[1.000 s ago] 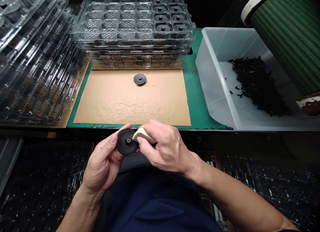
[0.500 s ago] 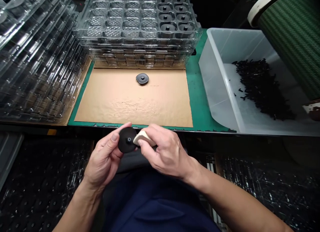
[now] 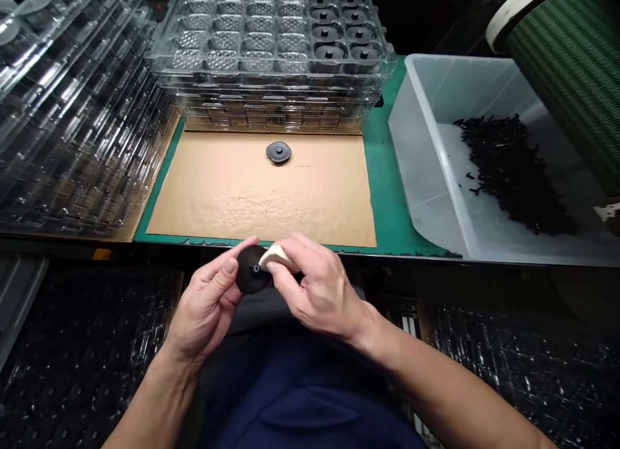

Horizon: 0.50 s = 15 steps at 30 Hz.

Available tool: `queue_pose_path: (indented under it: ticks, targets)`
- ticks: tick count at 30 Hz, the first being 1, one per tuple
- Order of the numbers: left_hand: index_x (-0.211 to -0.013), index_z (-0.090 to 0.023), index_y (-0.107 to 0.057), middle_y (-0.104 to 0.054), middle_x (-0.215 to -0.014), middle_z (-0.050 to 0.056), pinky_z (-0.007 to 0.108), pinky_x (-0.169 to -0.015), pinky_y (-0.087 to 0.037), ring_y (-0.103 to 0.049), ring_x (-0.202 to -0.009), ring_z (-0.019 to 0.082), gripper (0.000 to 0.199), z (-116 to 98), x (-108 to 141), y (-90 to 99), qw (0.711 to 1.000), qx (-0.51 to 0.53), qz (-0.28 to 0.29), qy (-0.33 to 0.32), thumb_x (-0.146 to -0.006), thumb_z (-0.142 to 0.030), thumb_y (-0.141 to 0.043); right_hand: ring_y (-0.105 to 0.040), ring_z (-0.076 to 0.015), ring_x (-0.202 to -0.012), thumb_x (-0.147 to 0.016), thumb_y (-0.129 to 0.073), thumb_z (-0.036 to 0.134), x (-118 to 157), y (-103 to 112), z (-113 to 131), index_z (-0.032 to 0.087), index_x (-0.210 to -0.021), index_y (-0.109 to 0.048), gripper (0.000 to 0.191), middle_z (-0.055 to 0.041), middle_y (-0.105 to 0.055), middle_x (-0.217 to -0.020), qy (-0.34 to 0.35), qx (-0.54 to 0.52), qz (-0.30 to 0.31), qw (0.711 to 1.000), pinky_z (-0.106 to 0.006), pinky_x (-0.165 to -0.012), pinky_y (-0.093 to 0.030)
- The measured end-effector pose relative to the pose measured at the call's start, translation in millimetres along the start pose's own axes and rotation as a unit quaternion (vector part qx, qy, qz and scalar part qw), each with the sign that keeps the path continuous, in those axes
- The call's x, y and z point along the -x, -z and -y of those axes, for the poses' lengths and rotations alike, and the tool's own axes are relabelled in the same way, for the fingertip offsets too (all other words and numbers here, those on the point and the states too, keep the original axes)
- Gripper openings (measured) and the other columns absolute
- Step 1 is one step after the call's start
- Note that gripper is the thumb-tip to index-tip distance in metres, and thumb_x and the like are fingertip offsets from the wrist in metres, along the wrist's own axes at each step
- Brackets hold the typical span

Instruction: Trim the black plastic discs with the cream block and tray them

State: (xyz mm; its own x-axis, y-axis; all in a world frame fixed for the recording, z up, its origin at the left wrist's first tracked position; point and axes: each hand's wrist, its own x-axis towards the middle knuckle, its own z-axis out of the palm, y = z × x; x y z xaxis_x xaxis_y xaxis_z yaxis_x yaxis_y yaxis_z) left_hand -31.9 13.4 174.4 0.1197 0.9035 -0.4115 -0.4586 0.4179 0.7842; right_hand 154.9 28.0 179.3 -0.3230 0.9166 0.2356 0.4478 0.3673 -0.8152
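My left hand [image 3: 208, 300] grips a round black disc [image 3: 248, 280] by its left edge, thumb on its face. A small raised hub stands in the disc's middle. In my right hand [image 3: 317, 287] is a folded cream-coloured pad [image 3: 277, 256], pinched between thumb and fingers and pressed against the disc's right part, beside the hub. That side of the disc is hidden behind the pad and fingers. Beyond my hands, a second black disc [image 3: 278, 152] lies on a brown cardboard sheet [image 3: 203, 190].
At the back stands a stack of clear trays [image 3: 271, 81], black discs filling its right-hand pockets. More clear trays [image 3: 72, 113] rise at the left. A translucent bin [image 3: 426, 152] with black scraps [image 3: 513, 171] sits at the right, below a green cylinder [image 3: 566, 68].
Both hands and the disc have shifted slightly to the right in view. The pad has moved a little across the disc, nearer the hub.
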Motion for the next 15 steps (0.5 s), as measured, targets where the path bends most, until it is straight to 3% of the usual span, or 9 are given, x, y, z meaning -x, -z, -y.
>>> queue_pose_path:
  ticks: [4,6,8,10,12,14,15]
  targets:
    - [-0.095,-0.014,-0.084,-0.079,-0.090,0.012,0.031,-0.063,-0.065,-0.074,-0.075,0.024,0.032,0,-1,8.0,0.990,0.008,0.086,0.110,-0.093,-0.044,-0.075,-0.054,-0.0213,-0.085,-0.109,-0.047,0.024,-6,9,-6,0.018,-0.113,-0.070,0.024,-0.0093,-0.068,-0.100,0.171,0.086,0.042,0.981,-0.037,-0.078,-0.044]
    - [-0.097,-0.015,-0.084,-0.079,-0.090,0.012,0.030,-0.063,-0.065,-0.074,-0.075,0.023,0.032,2,-2,6.4,0.990,0.032,0.079,0.116,-0.092,-0.045,-0.077,-0.054,-0.0216,-0.087,-0.109,-0.047,0.025,-8,11,-7,0.020,-0.116,-0.071,0.026,-0.0091,-0.070,-0.104,0.208,0.102,0.047,0.972,-0.037,-0.078,-0.043]
    - [-0.112,-0.019,-0.082,-0.080,-0.104,0.011,0.028,-0.073,-0.066,-0.076,-0.088,0.023,0.032,4,-2,2.2,0.997,0.044,0.028,0.057,-0.089,-0.041,-0.082,-0.056,-0.0209,-0.087,-0.107,-0.051,0.026,-8,9,-7,0.019,-0.108,-0.071,0.022,-0.0080,-0.070,-0.101,0.141,0.072,0.012,0.987,-0.036,-0.079,-0.043]
    - [-0.122,-0.025,-0.079,-0.079,-0.114,0.009,0.025,-0.085,-0.064,-0.075,-0.103,0.023,0.041,6,-3,-2.2,0.998,0.033,-0.032,-0.034,-0.084,-0.034,-0.088,-0.056,-0.0171,-0.077,-0.105,-0.054,0.028,-6,5,-5,0.017,-0.093,-0.067,0.021,-0.0032,-0.065,-0.085,-0.015,-0.016,0.006,1.000,-0.031,-0.072,-0.043]
    - [-0.123,-0.029,-0.078,-0.078,-0.116,0.007,0.025,-0.091,-0.062,-0.074,-0.111,0.023,0.046,7,-3,-4.8,0.993,0.009,-0.066,-0.098,-0.079,-0.030,-0.092,-0.049,-0.0126,-0.064,-0.103,-0.056,0.033,-4,0,-3,0.018,-0.082,-0.060,0.026,0.0024,-0.056,-0.071,-0.140,-0.111,0.042,0.983,-0.026,-0.059,-0.038]
    - [-0.123,-0.030,-0.078,-0.078,-0.118,0.006,0.026,-0.094,-0.061,-0.073,-0.115,0.023,0.047,6,-2,-4.6,0.990,-0.005,-0.072,-0.119,-0.078,-0.029,-0.093,-0.045,-0.0109,-0.060,-0.102,-0.057,0.034,-3,-3,-2,0.019,-0.080,-0.058,0.027,0.0044,-0.052,-0.068,-0.167,-0.144,0.068,0.973,-0.025,-0.055,-0.034]
    - [-0.123,-0.030,-0.078,-0.078,-0.119,0.007,0.026,-0.093,-0.061,-0.073,-0.114,0.024,0.047,5,-1,-3.5,0.992,-0.009,-0.067,-0.110,-0.078,-0.029,-0.092,-0.046,-0.0112,-0.061,-0.101,-0.058,0.031,-3,-4,-3,0.018,-0.081,-0.059,0.024,0.0039,-0.054,-0.070,-0.148,-0.132,0.049,0.979,-0.026,-0.057,-0.035]
